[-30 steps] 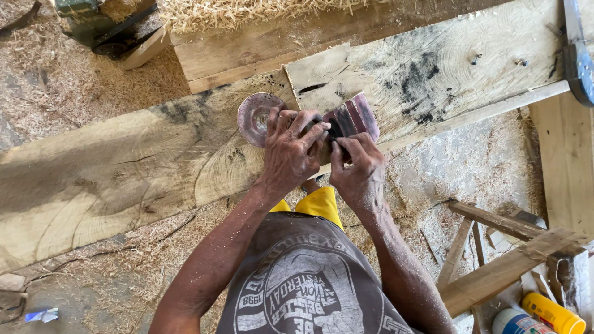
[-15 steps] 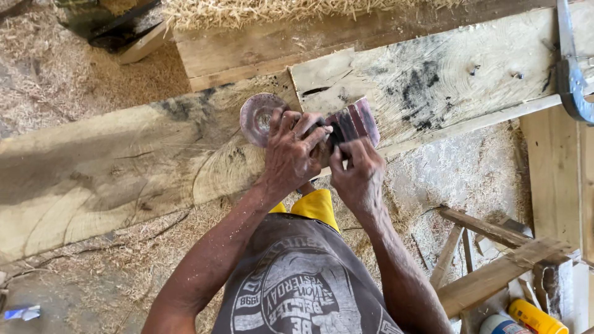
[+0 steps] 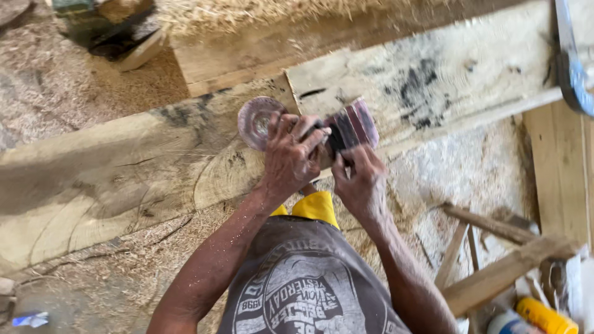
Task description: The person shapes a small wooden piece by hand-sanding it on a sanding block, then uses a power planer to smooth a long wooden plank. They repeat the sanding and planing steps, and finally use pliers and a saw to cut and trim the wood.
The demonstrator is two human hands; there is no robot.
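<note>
The angle grinder is resting on the wide wooden plank near picture centre, its dusty round disc pointing toward 9 o'clock. The left hand is clenching the grinder's head just behind the disc, while the right hand is gripping its dark rear body. The plank is showing a dark scorched patch at 1 o'clock and rough, unsmoothed grain toward 9 o'clock. Sawdust is lying all around, a blue metal tool is hanging at 2 o'clock, and loose wooden battens and a yellow bottle are crowding 4 o'clock.
</note>
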